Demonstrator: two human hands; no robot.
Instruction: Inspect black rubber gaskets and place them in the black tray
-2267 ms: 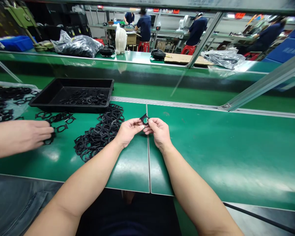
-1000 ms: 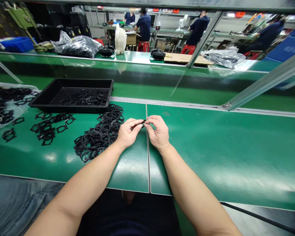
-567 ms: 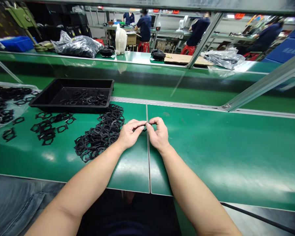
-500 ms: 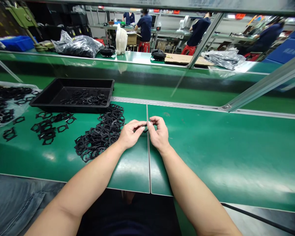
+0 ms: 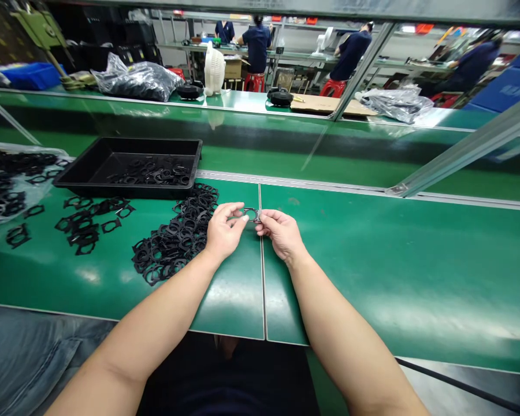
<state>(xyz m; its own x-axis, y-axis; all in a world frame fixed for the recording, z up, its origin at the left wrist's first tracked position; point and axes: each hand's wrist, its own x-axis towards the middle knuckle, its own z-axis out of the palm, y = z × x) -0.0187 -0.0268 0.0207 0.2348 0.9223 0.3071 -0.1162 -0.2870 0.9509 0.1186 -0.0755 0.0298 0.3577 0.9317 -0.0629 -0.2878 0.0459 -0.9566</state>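
Note:
A small black ring-shaped plastic part (image 5: 252, 210) with flat ends is held up over the seam of the green table. My right hand (image 5: 281, 232) pinches its right end between thumb and fingers. At its left end is my left hand (image 5: 225, 231), its thumb and index fingertips around the edge; how firmly they press cannot be made out. Just left of my left hand lies a large heap of similar black ring parts (image 5: 173, 245). Further left is a smaller loose group of these parts (image 5: 82, 225).
A black tray (image 5: 127, 190) with more ring parts stands behind the heaps. A clear plastic bag (image 5: 60, 155) of parts lies at the far left. A metal rail (image 5: 294, 181) and a slanted post (image 5: 459, 147) border the table's back. Several people sit at benches beyond.
The ring part has turned from nearly hidden between my fingers to showing its open ring. My left hand has shifted slightly left, and my right fingers have closed around the part's right end.

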